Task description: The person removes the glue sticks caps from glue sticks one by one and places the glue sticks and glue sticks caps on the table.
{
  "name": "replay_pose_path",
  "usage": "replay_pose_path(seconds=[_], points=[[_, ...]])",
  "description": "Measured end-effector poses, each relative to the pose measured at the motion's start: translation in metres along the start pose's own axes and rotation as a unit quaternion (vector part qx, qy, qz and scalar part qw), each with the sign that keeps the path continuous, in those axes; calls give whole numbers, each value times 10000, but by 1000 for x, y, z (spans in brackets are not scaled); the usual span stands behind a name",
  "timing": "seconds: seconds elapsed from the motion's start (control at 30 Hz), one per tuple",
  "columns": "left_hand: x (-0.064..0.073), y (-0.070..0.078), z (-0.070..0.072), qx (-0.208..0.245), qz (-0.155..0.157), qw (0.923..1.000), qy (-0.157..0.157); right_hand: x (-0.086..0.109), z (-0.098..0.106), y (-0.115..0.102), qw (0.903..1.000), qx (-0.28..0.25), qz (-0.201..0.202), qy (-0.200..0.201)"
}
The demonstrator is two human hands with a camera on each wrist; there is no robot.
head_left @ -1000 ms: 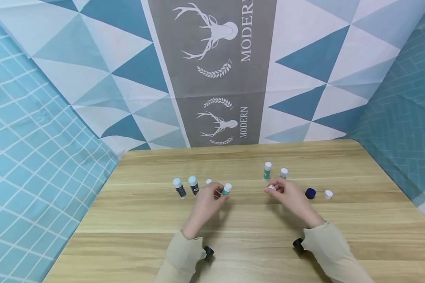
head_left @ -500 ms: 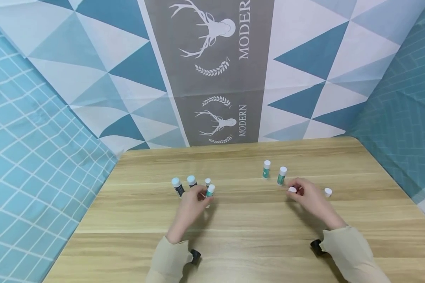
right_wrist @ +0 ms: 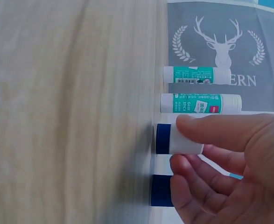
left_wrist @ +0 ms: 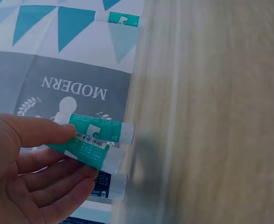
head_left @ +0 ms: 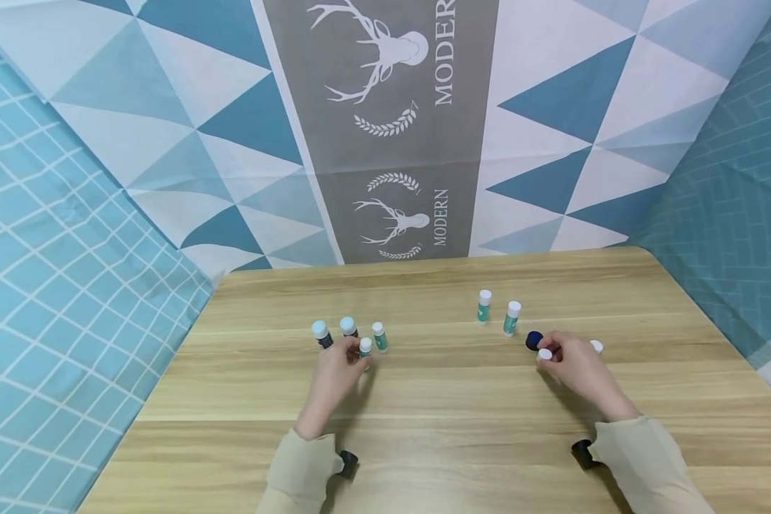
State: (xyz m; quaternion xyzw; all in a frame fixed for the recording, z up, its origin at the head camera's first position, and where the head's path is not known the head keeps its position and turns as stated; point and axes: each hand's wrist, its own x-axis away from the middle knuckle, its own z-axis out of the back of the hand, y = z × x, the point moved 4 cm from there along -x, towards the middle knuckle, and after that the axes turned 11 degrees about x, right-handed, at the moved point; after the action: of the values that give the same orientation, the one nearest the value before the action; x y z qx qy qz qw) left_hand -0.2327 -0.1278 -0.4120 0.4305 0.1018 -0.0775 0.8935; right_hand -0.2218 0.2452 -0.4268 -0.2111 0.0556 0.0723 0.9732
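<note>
My left hand (head_left: 335,375) pinches a small green glue stick (left_wrist: 87,151) between thumb and fingers; it tilts slightly, white end toward the table. Close beside it stands another green glue stick (head_left: 380,339). Two dark-labelled tubes (head_left: 321,334) with pale caps stand to the left of that hand, the nearer one partly covered. My right hand (head_left: 575,364) pinches a small white cylinder (head_left: 544,354). Against its table-side end, a dark blue band (right_wrist: 163,138) shows in the right wrist view. A dark blue cap-like piece (head_left: 534,340) sits at the right fingertips.
Two upright green glue sticks (head_left: 484,308) with white caps stand left of the right hand, toward the back. A small white piece (head_left: 596,346) is partly hidden behind that hand. The wooden table (head_left: 437,414) meets a patterned cloth wall (head_left: 398,171) at its back edge.
My left hand has carried its glue stick left, past the standing green one. My right hand has moved right with the white cylinder. The dark blue piece sits farther left than before.
</note>
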Motion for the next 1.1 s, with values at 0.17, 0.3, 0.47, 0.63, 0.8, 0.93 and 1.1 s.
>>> replay_pose_path(seconds=[0.17, 0.3, 0.47, 0.63, 0.8, 0.93, 1.1], points=[[0, -3, -2, 62, 210, 9997, 48, 0, -2, 0, 10000, 39, -40, -65], [0, -5, -1, 137, 256, 9996, 4, -2, -3, 1, 9997, 197, -47, -105], [0, -7, -1, 165, 307, 9994, -56, -3, -4, 2, 9992, 370, -99, -118], [1, -6, 0, 119, 336, 9993, -57, -2, -4, 1, 9990, 433, -78, -108], [1, -7, -1, 74, 307, 9995, -87, -2, -5, 0, 9987, 498, -32, -59], [1, -7, -1, 3, 274, 9995, -150, -2, -5, -1, 9986, 515, -67, -58], [1, -6, 1, 46, 216, 9997, -116, -2, -2, -2, 9991, 400, -116, -10]])
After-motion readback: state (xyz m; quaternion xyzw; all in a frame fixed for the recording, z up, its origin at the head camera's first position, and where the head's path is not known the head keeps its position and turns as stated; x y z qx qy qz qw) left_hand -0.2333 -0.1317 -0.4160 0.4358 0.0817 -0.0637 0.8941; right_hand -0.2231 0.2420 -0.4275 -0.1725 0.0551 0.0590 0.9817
